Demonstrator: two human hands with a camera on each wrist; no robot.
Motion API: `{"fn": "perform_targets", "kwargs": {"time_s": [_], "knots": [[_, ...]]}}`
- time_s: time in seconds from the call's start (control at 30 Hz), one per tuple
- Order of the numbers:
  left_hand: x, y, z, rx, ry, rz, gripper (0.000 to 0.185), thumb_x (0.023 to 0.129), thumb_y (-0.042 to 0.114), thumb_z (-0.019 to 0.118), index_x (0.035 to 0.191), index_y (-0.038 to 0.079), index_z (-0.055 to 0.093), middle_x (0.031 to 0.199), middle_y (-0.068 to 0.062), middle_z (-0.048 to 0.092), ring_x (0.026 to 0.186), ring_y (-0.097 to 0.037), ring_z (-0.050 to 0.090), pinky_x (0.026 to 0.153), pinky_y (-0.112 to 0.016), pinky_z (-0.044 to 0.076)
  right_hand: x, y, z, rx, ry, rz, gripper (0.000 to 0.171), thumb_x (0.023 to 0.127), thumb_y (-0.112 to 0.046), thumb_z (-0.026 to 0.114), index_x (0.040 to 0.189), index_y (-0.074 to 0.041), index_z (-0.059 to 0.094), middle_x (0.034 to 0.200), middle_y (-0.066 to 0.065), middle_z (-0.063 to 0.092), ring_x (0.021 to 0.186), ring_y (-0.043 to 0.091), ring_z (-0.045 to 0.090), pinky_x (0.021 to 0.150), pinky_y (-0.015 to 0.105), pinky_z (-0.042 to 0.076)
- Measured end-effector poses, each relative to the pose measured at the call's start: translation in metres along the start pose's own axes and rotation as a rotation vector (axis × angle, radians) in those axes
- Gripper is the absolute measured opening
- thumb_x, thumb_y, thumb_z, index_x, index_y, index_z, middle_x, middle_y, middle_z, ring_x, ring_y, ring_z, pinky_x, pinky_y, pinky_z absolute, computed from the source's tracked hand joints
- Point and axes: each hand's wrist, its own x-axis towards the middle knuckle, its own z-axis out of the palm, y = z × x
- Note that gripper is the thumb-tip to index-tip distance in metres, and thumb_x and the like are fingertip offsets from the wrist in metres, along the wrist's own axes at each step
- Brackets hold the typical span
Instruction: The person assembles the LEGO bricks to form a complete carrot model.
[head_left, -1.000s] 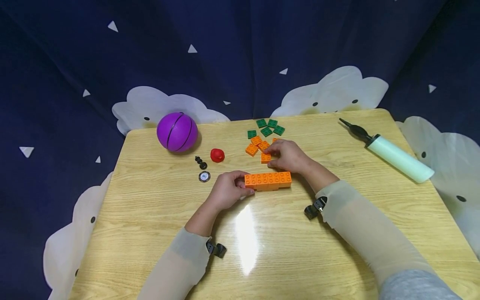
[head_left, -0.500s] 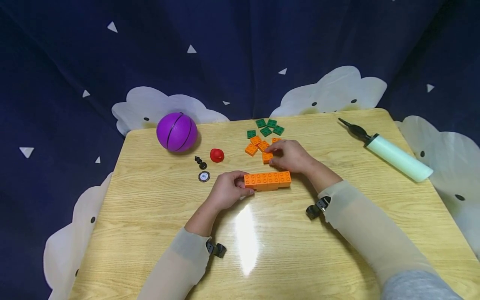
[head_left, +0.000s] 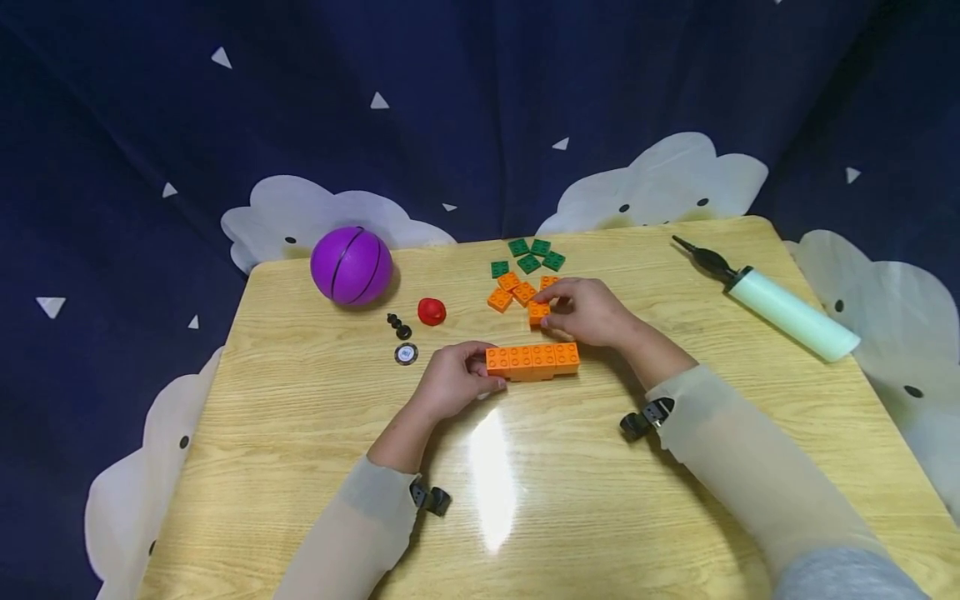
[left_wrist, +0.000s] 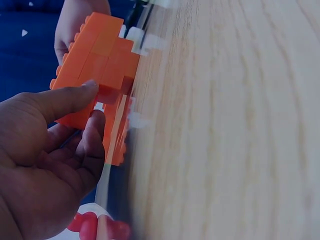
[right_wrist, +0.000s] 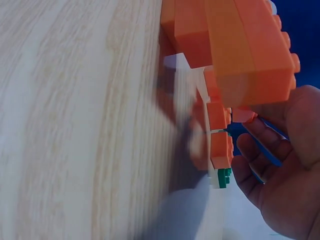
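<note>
- Two hands work on the surface (head_left: 300, 400); no writing is readable.
- Left hand (head_left: 450, 382): grip pinches the orange brick row (head_left: 532, 361) mid-surface.
- Right hand (head_left: 588, 310): grip pinches a small orange brick (head_left: 537, 312) behind the row.

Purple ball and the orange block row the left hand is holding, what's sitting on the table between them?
In the head view, a red piece, small black bits and a round disc lie between the purple ball and the orange block row.
</note>
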Motion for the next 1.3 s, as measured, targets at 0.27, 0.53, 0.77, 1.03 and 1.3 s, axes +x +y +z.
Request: {"fn": "perform_targets", "kwargs": {"time_s": [0.27, 0.53, 0.77, 1.03, 1.3], "knots": [[0.000, -0.001, 0.000, 0.014, 0.003, 0.014, 0.055, 0.084, 0.019, 0.089, 0.133, 0.006, 0.068, 0.083, 0.000, 0.071, 0.073, -0.014, 0.064, 0.063, -0.027, 0.051, -0.008, -0.003, -0.006, -0.016, 0.013, -0.022, 0.032, 0.094, -0.019, 0.078, 0.125, -0.015, 0.074, 0.126, 0.005, 0.069, 0.100, 0.024, 0.062, 0.086, 0.041, 0.053], [0.001, -0.002, 0.001, 0.014, 0.007, 0.016, 0.054, 0.084, 0.019, 0.088, 0.133, 0.006, 0.068, 0.084, 0.001, 0.071, 0.074, -0.014, 0.065, 0.065, -0.029, 0.052, -0.017, -0.010, -0.010, -0.003, 0.025, -0.055, 0.031, 0.094, -0.017, 0.078, 0.125, -0.015, 0.074, 0.125, 0.004, 0.069, 0.099, 0.024, 0.062, 0.082, 0.040, 0.053], [0.001, -0.001, 0.000, 0.010, 0.006, 0.008, 0.054, 0.085, 0.019, 0.088, 0.133, 0.006, 0.068, 0.084, 0.000, 0.071, 0.075, -0.015, 0.065, 0.066, -0.029, 0.052, -0.025, -0.014, -0.013, 0.010, 0.031, -0.103, 0.031, 0.095, -0.016, 0.077, 0.125, -0.015, 0.074, 0.125, 0.003, 0.070, 0.098, 0.023, 0.062, 0.080, 0.039, 0.054], [0.001, 0.000, 0.000, -0.006, 0.002, 0.001, 0.051, 0.085, 0.018, 0.088, 0.131, 0.007, 0.069, 0.086, 0.000, 0.071, 0.077, -0.015, 0.066, 0.066, -0.028, 0.053, -0.037, -0.020, -0.015, 0.025, 0.051, -0.127, 0.031, 0.093, -0.018, 0.079, 0.124, -0.016, 0.074, 0.123, 0.000, 0.070, 0.098, 0.020, 0.062, 0.081, 0.039, 0.054], [0.002, -0.001, 0.001, -0.012, -0.004, 0.005, 0.051, 0.085, 0.019, 0.088, 0.131, 0.007, 0.069, 0.087, 0.000, 0.072, 0.077, -0.015, 0.066, 0.066, -0.028, 0.054, -0.051, -0.026, -0.017, 0.026, 0.028, -0.159, 0.035, 0.094, -0.018, 0.078, 0.128, -0.017, 0.072, 0.125, 0.000, 0.068, 0.101, 0.020, 0.061, 0.083, 0.039, 0.055]]}}
